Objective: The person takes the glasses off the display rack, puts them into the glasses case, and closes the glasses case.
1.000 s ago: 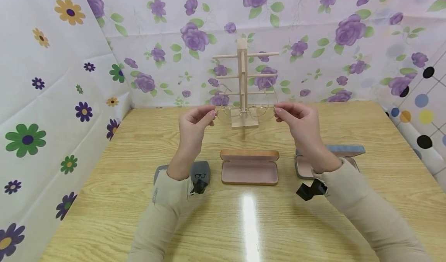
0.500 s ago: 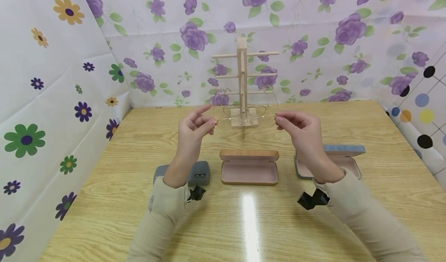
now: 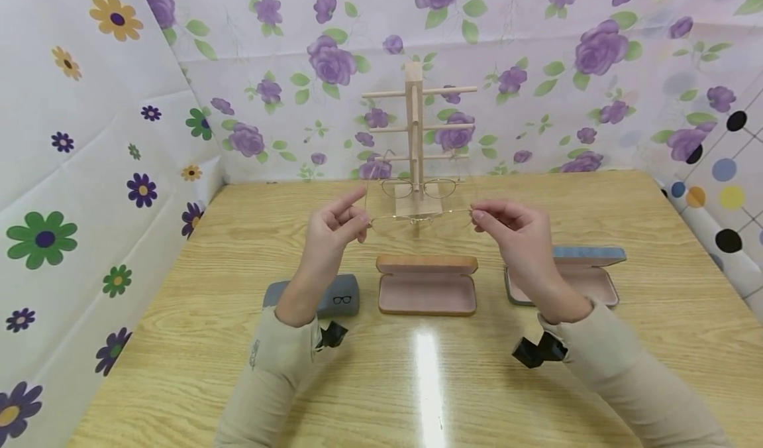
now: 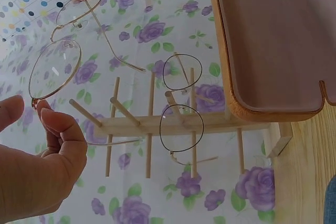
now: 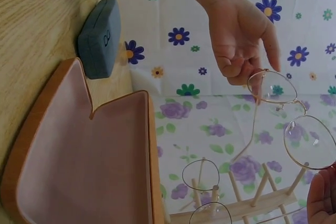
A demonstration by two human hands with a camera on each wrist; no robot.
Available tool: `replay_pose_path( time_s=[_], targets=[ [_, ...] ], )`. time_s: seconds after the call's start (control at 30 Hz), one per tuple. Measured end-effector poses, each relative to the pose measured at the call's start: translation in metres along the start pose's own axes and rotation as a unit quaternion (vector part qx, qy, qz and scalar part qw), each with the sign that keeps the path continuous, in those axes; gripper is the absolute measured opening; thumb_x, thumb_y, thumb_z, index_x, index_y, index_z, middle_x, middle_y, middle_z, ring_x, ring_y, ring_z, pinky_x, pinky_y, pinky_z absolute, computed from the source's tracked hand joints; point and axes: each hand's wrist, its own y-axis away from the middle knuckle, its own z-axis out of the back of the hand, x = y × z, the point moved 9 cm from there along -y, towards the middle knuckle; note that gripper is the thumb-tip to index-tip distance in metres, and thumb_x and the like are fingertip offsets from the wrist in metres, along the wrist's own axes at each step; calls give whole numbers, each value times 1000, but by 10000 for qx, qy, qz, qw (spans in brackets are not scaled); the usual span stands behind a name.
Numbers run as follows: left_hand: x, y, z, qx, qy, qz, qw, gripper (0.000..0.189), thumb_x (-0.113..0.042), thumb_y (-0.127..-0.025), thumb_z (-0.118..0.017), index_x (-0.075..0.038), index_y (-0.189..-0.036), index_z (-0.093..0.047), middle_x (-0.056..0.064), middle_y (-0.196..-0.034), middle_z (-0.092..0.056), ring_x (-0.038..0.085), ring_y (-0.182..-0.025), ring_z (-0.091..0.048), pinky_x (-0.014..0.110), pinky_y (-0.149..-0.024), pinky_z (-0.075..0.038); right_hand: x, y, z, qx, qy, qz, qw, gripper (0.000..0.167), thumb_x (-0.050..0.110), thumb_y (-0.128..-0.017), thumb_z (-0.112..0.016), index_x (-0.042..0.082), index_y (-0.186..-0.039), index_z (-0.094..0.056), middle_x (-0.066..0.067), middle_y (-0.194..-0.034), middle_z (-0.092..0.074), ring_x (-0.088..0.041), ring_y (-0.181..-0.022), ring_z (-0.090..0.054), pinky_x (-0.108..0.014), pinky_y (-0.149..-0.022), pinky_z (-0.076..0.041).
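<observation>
My left hand [image 3: 334, 229] and right hand [image 3: 518, 232] pinch a pair of thin gold-rimmed eyeglasses [image 3: 420, 220] between them, one at each end of the front. Its temples are unfolded and point away toward the stand. In the left wrist view the clear lenses [image 4: 55, 69] show, the left thumb and fingertips at one hinge corner. Behind it, a second thin-rimmed pair of eyeglasses [image 3: 396, 188] hangs low on a wooden display stand [image 3: 414, 113] with several crossbars. The right wrist view shows my left index finger [image 5: 270, 51] extended beside the held rim.
An orange case [image 3: 426, 264] with pink lining lies open in front of the stand. To its right is an open blue case [image 3: 590, 256], partly behind my right forearm. A closed grey-blue case [image 3: 342, 289] sits at the left, partly covered by my left wrist.
Both hands have drawn the held eyeglasses down and back from the stand, so they now show below the hanging pair instead of overlapping it. The cases stay put.
</observation>
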Motion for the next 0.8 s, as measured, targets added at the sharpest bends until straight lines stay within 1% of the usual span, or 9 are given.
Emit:
replay_pose_path(
  time_s=[0.17,0.23,0.3,0.4,0.53,0.7,0.8],
  targets=[
    [4,1,1,33,-671,154,9976,51,0,-84,-60,2,-132,-44,-3,-73,-60,10,-62,-50,19,-56,-40,-3,2,0,20,-21,4,10000,8,6,-85,-64,6,-89,-71,0,-81,-67,-13,-70,-61,-24,-67,-52],
    [4,1,1,30,-934,193,9954,54,-2,-82,-64,0,-132,-45,-2,-74,-59,10,-65,-52,19,-58,-40,-5,3,0,28,-65,-6,10000,8,5,-85,-64,5,-89,-71,0,-81,-67,-13,-70,-61,-25,-67,-52],
    [4,1,1,41,-1085,213,9939,56,-4,-81,-66,-1,-132,-45,-1,-74,-58,11,-69,-53,20,-60,-41,-5,3,0,31,-10,-1,10000,8,6,-85,-64,6,-89,-71,0,-81,-67,-12,-70,-61,-24,-66,-52],
    [4,2,0,59,-1214,223,9923,57,-5,-79,-68,-3,-132,-46,-1,-74,-56,12,-71,-53,20,-62,-42,-6,3,0,37,59,5,10000,9,7,-85,-64,6,-90,-71,-1,-82,-67,-12,-70,-61,-24,-66,-52],
    [4,2,1,64,-1317,244,9910,58,-6,-78,-70,-3,-132,-47,-1,-73,-54,11,-69,-51,19,-59,-40,-7,3,-2,72,33,-14,10000,9,7,-85,-64,5,-90,-71,-2,-82,-67,-13,-69,-62,-24,-65,-52],
    [5,2,2,13,-1377,235,9902,55,-4,-79,-69,-2,-130,-49,-1,-71,-53,11,-68,-51,19,-59,-40,-8,5,-4,113,-12,-49,9999,9,7,-85,-63,6,-90,-71,0,-82,-67,-13,-70,-62,-24,-66,-52],
    [5,1,1,39,-1406,230,9898,53,-4,-80,-68,-2,-129,-49,-1,-71,-53,11,-67,-50,19,-58,-40,-9,5,-3,97,3,-46,9999,9,6,-85,-63,6,-90,-71,1,-82,-67,-13,-70,-61,-24,-66,-52]
  ],
)
